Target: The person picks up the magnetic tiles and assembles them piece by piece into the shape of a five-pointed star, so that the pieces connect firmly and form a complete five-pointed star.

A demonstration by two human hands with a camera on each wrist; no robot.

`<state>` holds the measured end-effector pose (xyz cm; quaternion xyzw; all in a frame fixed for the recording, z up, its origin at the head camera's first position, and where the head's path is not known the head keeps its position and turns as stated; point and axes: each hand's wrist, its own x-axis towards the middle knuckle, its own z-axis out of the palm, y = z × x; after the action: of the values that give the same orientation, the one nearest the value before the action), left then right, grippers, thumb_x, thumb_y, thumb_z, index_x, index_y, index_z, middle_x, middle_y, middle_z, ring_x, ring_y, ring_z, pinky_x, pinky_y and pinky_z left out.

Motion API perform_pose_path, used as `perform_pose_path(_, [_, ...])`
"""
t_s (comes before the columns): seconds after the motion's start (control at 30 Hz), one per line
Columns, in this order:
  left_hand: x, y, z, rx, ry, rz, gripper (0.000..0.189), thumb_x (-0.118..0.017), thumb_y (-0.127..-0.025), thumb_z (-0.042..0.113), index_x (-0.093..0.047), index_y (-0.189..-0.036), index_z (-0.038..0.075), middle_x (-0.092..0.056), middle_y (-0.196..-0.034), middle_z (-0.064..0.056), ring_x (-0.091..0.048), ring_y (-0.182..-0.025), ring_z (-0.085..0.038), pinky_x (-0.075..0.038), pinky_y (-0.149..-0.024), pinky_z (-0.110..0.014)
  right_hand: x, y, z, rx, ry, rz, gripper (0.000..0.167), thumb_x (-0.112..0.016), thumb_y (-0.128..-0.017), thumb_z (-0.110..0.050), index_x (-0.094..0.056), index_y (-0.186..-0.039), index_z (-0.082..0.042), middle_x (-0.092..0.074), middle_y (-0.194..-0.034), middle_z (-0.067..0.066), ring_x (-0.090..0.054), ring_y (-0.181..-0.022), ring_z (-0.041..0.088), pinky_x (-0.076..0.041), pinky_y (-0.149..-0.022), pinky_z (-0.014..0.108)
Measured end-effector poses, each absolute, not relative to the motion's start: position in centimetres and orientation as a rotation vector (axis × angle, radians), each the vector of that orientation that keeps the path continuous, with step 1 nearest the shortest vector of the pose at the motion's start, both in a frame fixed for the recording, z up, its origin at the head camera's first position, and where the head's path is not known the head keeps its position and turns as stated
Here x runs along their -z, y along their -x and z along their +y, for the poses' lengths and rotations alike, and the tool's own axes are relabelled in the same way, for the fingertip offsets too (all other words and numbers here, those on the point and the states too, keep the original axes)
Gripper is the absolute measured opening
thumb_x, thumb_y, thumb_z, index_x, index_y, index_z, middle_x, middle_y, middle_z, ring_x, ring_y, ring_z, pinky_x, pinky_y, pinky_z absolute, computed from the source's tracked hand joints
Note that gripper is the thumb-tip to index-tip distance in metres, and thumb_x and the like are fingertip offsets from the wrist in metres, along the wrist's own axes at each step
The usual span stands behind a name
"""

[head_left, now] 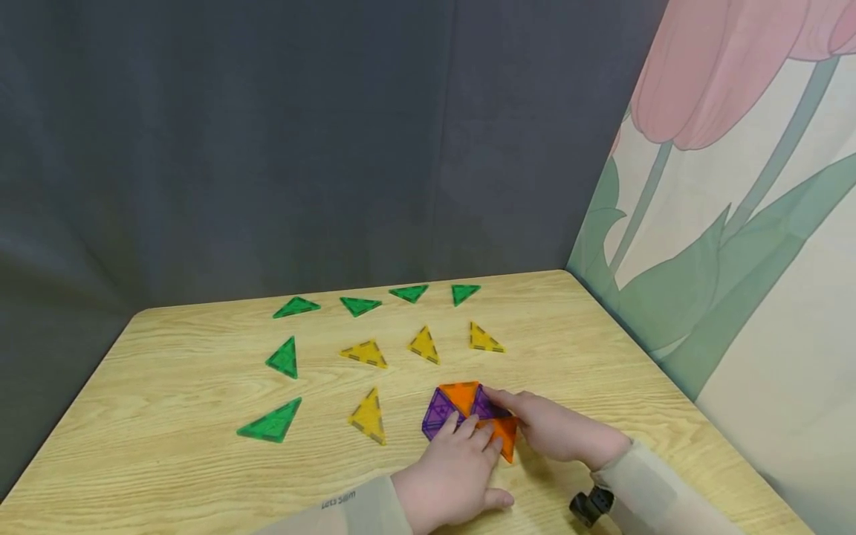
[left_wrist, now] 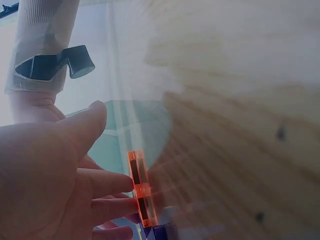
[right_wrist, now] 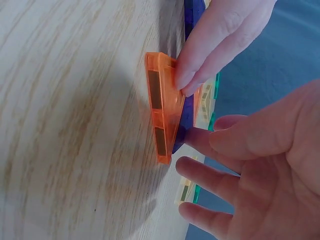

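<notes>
Translucent triangular magnetic tiles lie joined edge to edge in a fan: a purple tile (head_left: 438,412) at left, an orange tile (head_left: 460,394) at the top, another purple tile (head_left: 482,403) and an orange tile (head_left: 506,438) at right. My left hand (head_left: 455,475) rests its outstretched fingertips on the fan's lower side, covering part of it. From the right, my right hand (head_left: 555,427) touches the right-hand purple tile with its index finger. In the right wrist view, its other fingers (right_wrist: 205,215) are extended, off the near orange tile (right_wrist: 162,110).
Several yellow triangular tiles, one of them a yellow tile (head_left: 368,417), lie behind and left of the fan. Green tiles, such as a green tile (head_left: 273,422), form an outer row. The wooden table (head_left: 167,475) meets a dark curtain behind and a flowered wall (head_left: 769,357) at right.
</notes>
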<state>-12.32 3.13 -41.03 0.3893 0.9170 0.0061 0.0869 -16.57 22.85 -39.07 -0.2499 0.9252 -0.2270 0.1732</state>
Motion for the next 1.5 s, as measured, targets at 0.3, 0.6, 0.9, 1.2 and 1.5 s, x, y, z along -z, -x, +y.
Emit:
perform_pose_path(0.3, [38.9, 11.6, -1.3, -0.176, -1.101, 2.770, 0.078, -0.036, -0.093, 0.072, -0.045, -0.150, 0.020, -0.033, -0.157, 0.000, -0.023, -0.146, -0.026, -0.021, -0.116, -0.054, 39.4, 17.7, 21.8, 0.591, 0.737, 2.629, 0.058, -0.046, -0.096, 0.010, -0.044, -0.150, -0.010, -0.057, -0.132, 0.016, -0.056, -0.117, 0.032, -0.043, -0.101, 0.055])
perform_pose_path(0.6, [35.1, 11.2, -15.3, -0.341, -0.604, 3.068, 0.069, -0.040, -0.100, 0.058, -0.044, -0.150, 0.010, -0.031, -0.158, -0.009, -0.022, -0.145, -0.037, -0.012, -0.115, -0.062, 38.2, 18.4, 20.8, 0.369, 0.745, 2.711, 0.060, -0.051, -0.090, 0.013, -0.050, -0.146, -0.010, -0.061, -0.123, 0.014, -0.058, -0.110, 0.031, -0.048, -0.096, 0.052])
perform_pose_path(0.9, [38.8, 12.0, -22.0, -0.413, -0.375, 2.925, 0.050, -0.058, -0.100, 0.018, -0.047, -0.147, 0.007, -0.038, -0.154, -0.014, -0.027, -0.141, -0.044, -0.019, -0.109, -0.069, 37.7, 18.8, 15.6, 0.230, 1.239, 2.628, 0.067, -0.050, -0.092, 0.011, -0.042, -0.152, -0.019, -0.039, -0.154, 0.008, -0.039, -0.138, 0.026, -0.041, -0.106, 0.046])
perform_pose_path(1.2, [40.5, 12.4, -21.2, -0.433, -0.424, 2.912, 0.043, -0.057, -0.099, 0.006, -0.056, -0.142, 0.014, -0.042, -0.152, -0.008, -0.035, -0.139, -0.038, -0.027, -0.109, -0.063, 39.2, 21.3, 10.4, 0.015, 1.638, 2.539, 0.085, -0.058, -0.084, 0.021, -0.041, -0.152, -0.025, -0.036, -0.155, 0.008, -0.035, -0.141, 0.024, -0.036, -0.111, 0.045])
perform_pose_path(1.5, [41.6, 12.5, -19.9, -0.440, -0.612, 3.046, 0.034, -0.063, -0.096, 0.007, -0.064, -0.129, -0.002, -0.055, -0.137, -0.017, -0.051, -0.126, -0.037, -0.041, -0.103, -0.057, 39.9, 21.6, 9.7, 0.131, 1.577, 2.532, 0.055, -0.065, -0.092, -0.003, -0.056, -0.142, -0.023, -0.059, -0.130, 0.003, -0.055, -0.117, 0.018, -0.047, -0.098, 0.032])
